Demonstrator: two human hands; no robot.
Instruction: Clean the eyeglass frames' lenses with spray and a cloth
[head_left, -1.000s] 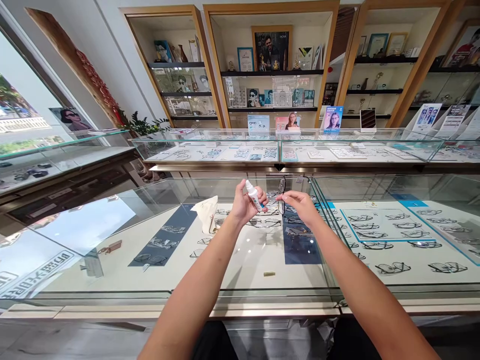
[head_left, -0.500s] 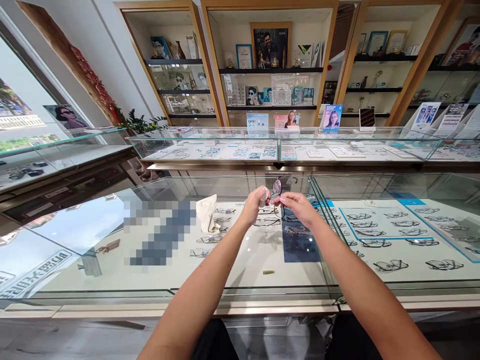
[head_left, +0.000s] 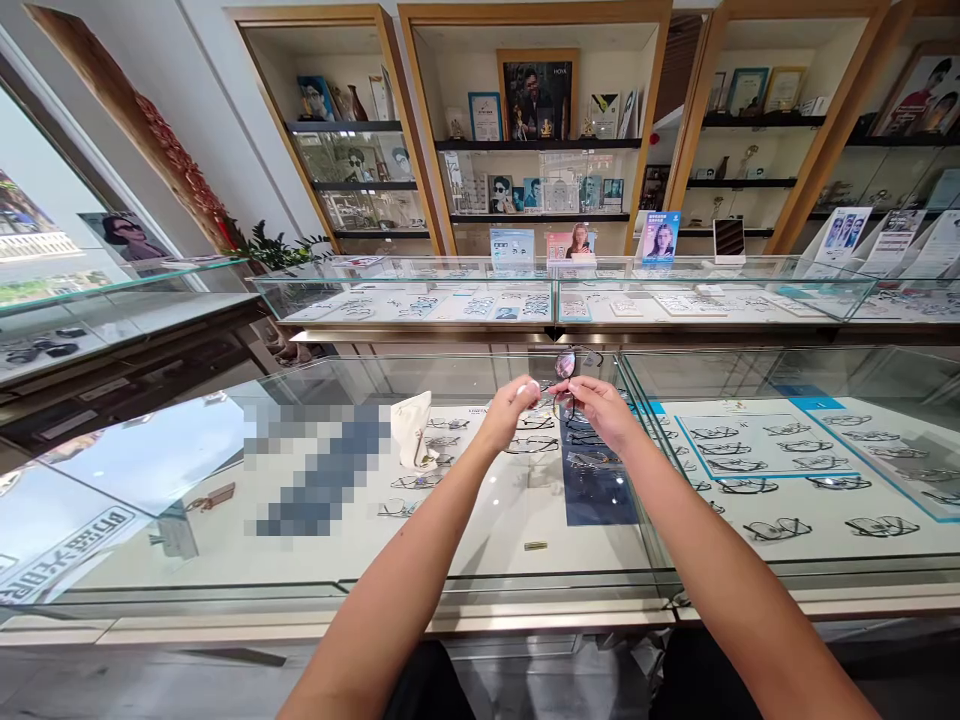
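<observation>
Both my hands are raised over the glass counter, close together around a pair of eyeglasses (head_left: 565,363). The eyeglasses have a dark rim, and one lens stands up with a purple-pink sheen. My right hand (head_left: 602,408) pinches the frame between thumb and fingers, just below that lens. My left hand (head_left: 511,412) is closed on a small white cloth (head_left: 531,387), only a bit of which shows. Its fingertips reach the left side of the eyeglasses; my fingers hide the other lens.
Under the glass counter top (head_left: 450,565) lie several eyeglasses (head_left: 532,444) and a dark blue mat (head_left: 600,492). A cream cloth pouch (head_left: 412,430) stands left of my hands, and a small gold-coloured piece (head_left: 535,546) lies nearer. Another display case (head_left: 555,300) runs behind.
My right hand and the eyeglasses have shifted slightly; the visible lens now faces me more and sits a little further right. Less of the white cloth shows at my left hand.
</observation>
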